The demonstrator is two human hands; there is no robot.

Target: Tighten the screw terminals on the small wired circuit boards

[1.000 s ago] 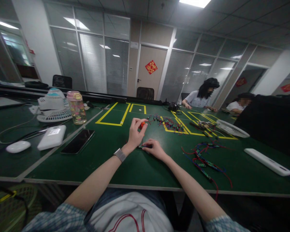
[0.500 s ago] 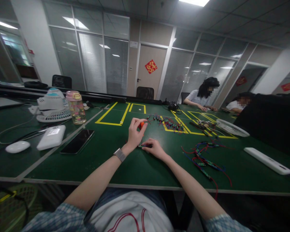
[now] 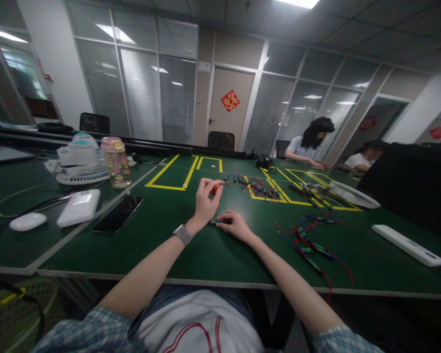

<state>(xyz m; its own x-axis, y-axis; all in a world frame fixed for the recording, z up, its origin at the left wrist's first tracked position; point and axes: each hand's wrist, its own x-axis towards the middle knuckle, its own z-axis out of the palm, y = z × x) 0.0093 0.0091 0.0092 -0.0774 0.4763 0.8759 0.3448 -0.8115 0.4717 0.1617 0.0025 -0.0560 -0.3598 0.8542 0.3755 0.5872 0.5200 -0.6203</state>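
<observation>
My left hand [image 3: 205, 201] is raised over the green table [image 3: 191, 250], its fingers closed round the orange handle of a small screwdriver [image 3: 215, 189] that points down. My right hand [image 3: 234, 224] rests on the table just right of it, fingers pinched on a small green part [image 3: 216, 222] with coloured wires. The screwdriver's tip meets that part. A silver watch sits on my left wrist.
A pile of wired parts [image 3: 259, 189] lies beyond my hands, another bundle [image 3: 310, 242] to the right. On the left are a black phone [image 3: 118, 214], a white power bank [image 3: 79, 208], a mouse [image 3: 27, 221], a bottle [image 3: 114, 163] and a fan [image 3: 81, 159]. Two people sit at the far right.
Both hands stay in place; the left hand's fingers shift slightly on the screwdriver handle. The view has barely moved.
</observation>
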